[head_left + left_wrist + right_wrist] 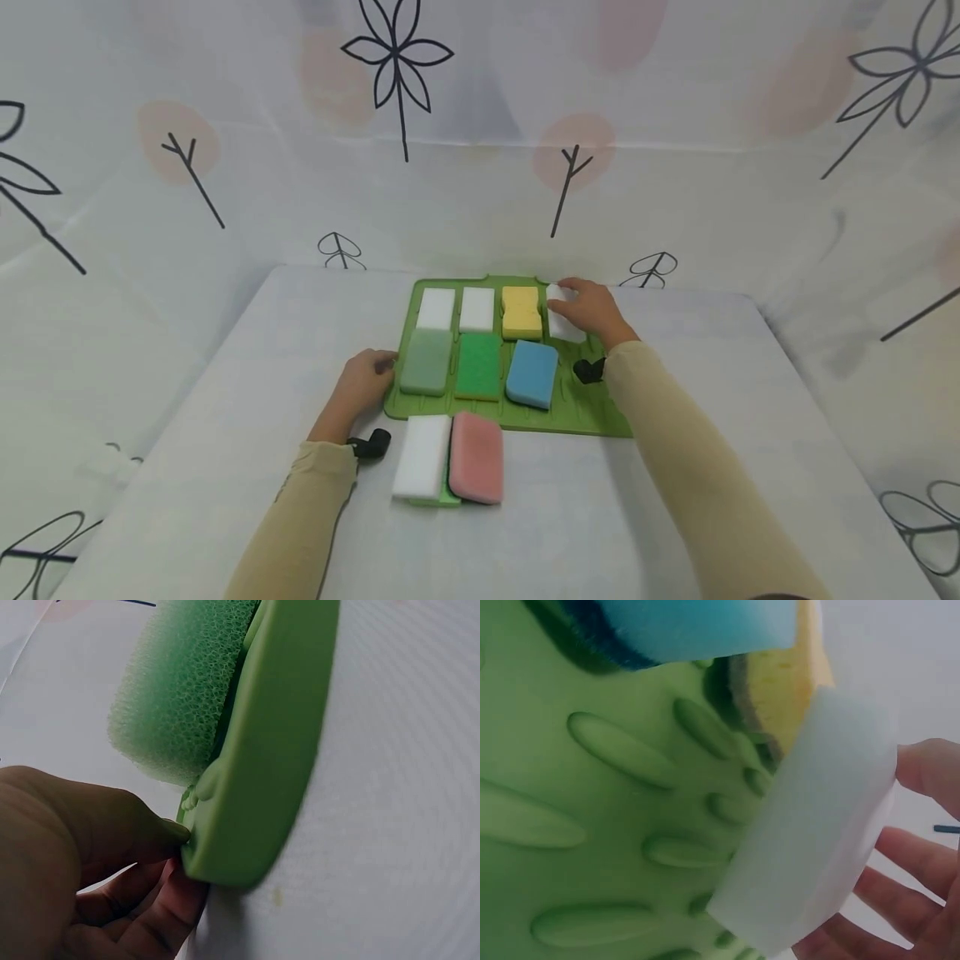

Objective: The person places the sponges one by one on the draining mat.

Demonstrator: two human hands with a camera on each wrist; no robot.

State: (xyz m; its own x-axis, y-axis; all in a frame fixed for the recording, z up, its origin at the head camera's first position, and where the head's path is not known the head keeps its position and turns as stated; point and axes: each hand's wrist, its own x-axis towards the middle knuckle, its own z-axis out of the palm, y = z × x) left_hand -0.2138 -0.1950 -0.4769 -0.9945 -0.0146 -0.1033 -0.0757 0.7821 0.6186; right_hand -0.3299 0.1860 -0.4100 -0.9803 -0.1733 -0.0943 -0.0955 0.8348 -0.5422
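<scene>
left hand (pixel 362 386) pinches the green tray (pixel 581 410) at its left edge. right hand (pixel 594 310) grips a white sponge (pixel 802 825) at the tray's far right corner, seating unclear. pink sponge (pixel 477 458) lies in front of the tray.

Head view looks forward-down; both wrist close-ups share its green tray (pixel 581 412).

No words, labels, brand names, numbers or signs can be read in any of the three views, from the head or from either wrist.
</scene>
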